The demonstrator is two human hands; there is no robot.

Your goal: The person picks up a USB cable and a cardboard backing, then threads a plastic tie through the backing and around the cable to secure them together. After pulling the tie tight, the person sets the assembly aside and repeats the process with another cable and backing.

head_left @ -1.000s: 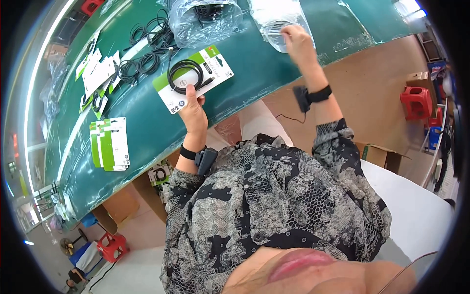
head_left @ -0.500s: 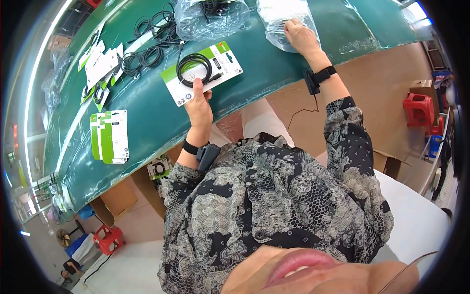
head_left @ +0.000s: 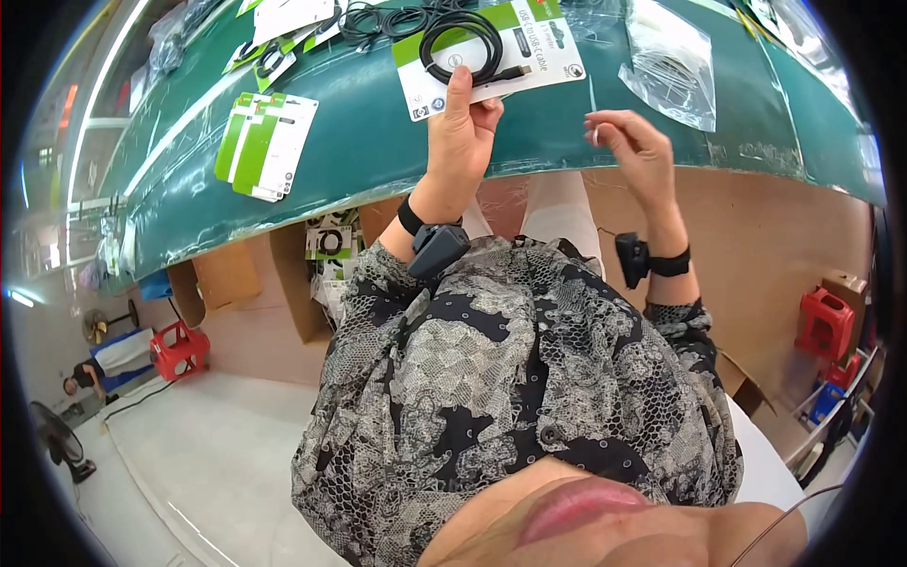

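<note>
My left hand [head_left: 460,142] grips a white-and-green cardboard backing card [head_left: 557,61] by its lower edge, thumb on the front. A coiled black USB cable [head_left: 495,52] lies against that card, pressed by the thumb. My right hand [head_left: 642,156] is apart from the card, above the table's near edge. Its thumb and forefinger are pinched on a thin whitish strip, small and hard to make out. Beyond it lies a clear plastic bag [head_left: 701,106] with thin whitish strands inside.
On the green table [head_left: 368,142] a small stack of cards [head_left: 279,156] lies at the left. Farther back are carded cables [head_left: 274,61] and loose black cables [head_left: 364,24]. Below the near edge stands a cardboard box [head_left: 293,283] with packaged cables. Red stools [head_left: 179,352] stand on the floor.
My right hand has left the clear bag and come back toward me, nearer the card. The left hand still holds card and cable. The whole view has shifted.
</note>
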